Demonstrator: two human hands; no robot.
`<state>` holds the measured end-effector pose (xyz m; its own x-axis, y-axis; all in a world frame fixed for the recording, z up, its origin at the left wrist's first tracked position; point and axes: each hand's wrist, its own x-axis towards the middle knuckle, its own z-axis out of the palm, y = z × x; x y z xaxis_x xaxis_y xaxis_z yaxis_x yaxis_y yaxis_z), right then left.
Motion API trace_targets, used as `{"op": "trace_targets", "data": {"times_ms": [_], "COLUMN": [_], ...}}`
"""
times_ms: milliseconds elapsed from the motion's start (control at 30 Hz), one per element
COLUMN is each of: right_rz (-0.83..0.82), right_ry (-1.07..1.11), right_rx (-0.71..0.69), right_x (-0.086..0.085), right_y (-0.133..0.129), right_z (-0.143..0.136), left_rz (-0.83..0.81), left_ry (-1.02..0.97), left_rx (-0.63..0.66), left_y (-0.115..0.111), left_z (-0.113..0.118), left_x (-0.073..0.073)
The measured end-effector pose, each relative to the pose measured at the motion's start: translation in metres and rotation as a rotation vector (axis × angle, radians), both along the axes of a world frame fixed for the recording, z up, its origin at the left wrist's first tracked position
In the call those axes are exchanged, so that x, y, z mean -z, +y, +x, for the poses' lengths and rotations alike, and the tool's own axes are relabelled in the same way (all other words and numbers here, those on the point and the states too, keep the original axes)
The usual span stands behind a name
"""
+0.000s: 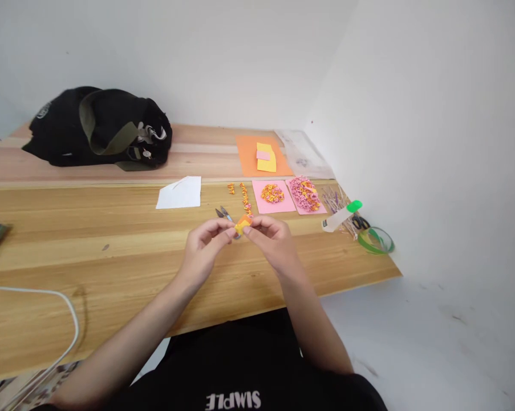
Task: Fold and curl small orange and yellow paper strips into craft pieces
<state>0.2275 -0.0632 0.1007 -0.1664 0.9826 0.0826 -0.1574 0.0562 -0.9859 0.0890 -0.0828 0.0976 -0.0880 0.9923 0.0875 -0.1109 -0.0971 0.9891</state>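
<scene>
Between my two hands is a small orange and yellow piece of paper (243,224), pinched at both sides above the table. The fingertips of my left hand (208,242) close on its left edge, and the thumb and fingers of my right hand (273,242) grip its right side. Just behind the fingers lies a pair of scissors (225,213), partly hidden by the hands. Beyond them runs a row of small orange and pink curled bits (245,197), with a shorter orange group (231,188) to its left.
Pink sheets hold a round pile (272,193) and a larger pile (304,193) of curls. Behind are an orange sheet (246,162) and yellow paper (266,165). A glue bottle (340,217) and green tape roll (370,249) lie right; white paper (180,194) and a black bag (107,125) left.
</scene>
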Motion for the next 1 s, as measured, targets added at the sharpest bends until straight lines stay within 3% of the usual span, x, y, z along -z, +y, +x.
{"op": "trace_targets", "data": {"times_ms": [100,233,367,533,633,767,1000], "right_rz": [-0.032,-0.114,-0.129,-0.126,-0.155,-0.226,-0.279], "right_ry": [-0.124,-0.283,-0.385,-0.458,-0.428,-0.258,-0.117], "right_rx": [-0.075,-0.256,-0.392,-0.507,-0.517,-0.485,-0.226], "right_x": [0.000,0.001,0.003,0.005,0.008,0.017,0.045], "right_y": [0.001,0.001,0.002,0.004,0.006,0.004,-0.002], "right_z": [0.005,0.008,0.009,0.007,0.006,0.004,0.000], "left_rz": [-0.010,-0.103,-0.140,-0.172,-0.187,-0.163,-0.143], "left_ry": [0.079,0.200,0.241,0.262,0.237,0.185,0.162], "left_rx": [0.018,0.233,0.458,0.587,0.550,0.381,0.193], "left_y": [0.006,0.015,0.020,0.020,0.019,0.017,0.012], "left_z": [-0.010,-0.022,-0.031,-0.038,-0.042,-0.042,-0.031], "left_x": [-0.005,-0.009,-0.005,0.003,0.008,0.016,0.031]}}
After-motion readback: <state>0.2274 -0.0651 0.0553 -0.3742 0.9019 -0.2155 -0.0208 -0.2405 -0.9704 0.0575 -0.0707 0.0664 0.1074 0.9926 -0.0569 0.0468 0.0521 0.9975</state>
